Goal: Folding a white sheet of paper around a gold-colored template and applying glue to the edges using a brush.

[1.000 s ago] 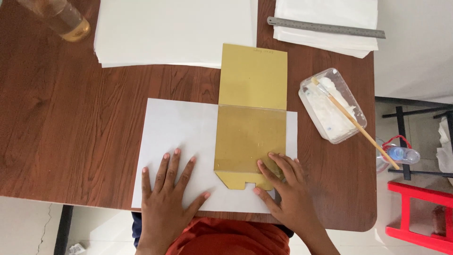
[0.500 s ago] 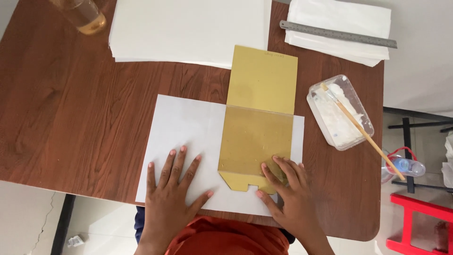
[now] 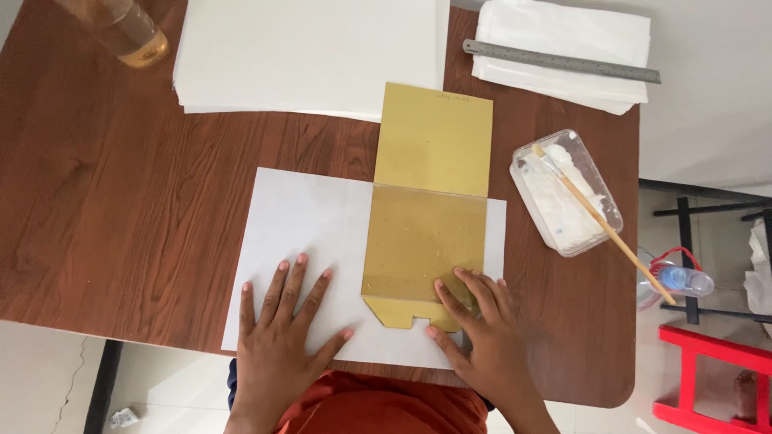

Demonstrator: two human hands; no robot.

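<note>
A gold card sheet point(image 3: 430, 201), folded across its middle, lies partly on a white paper sheet point(image 3: 305, 225) on the brown wooden table point(image 3: 121, 193). My left hand point(image 3: 281, 337) rests flat on the white paper, fingers spread, just left of the gold card. My right hand point(image 3: 482, 329) presses flat on the gold card's lower right corner, near its notched bottom flap. Neither hand grips anything.
A stack of white sheets point(image 3: 314, 52) lies at the back. A metal ruler point(image 3: 563, 61) rests on folded white paper point(image 3: 571, 44) at the back right. A clear tub of white paste point(image 3: 567, 193) holds a brush point(image 3: 603, 225). A bottle point(image 3: 129, 32) stands back left. A red stool point(image 3: 708, 378) sits beside the table.
Both hands stay in place on the paper and card. The view has shifted slightly, so everything sits a little lower and to the right in the picture.
</note>
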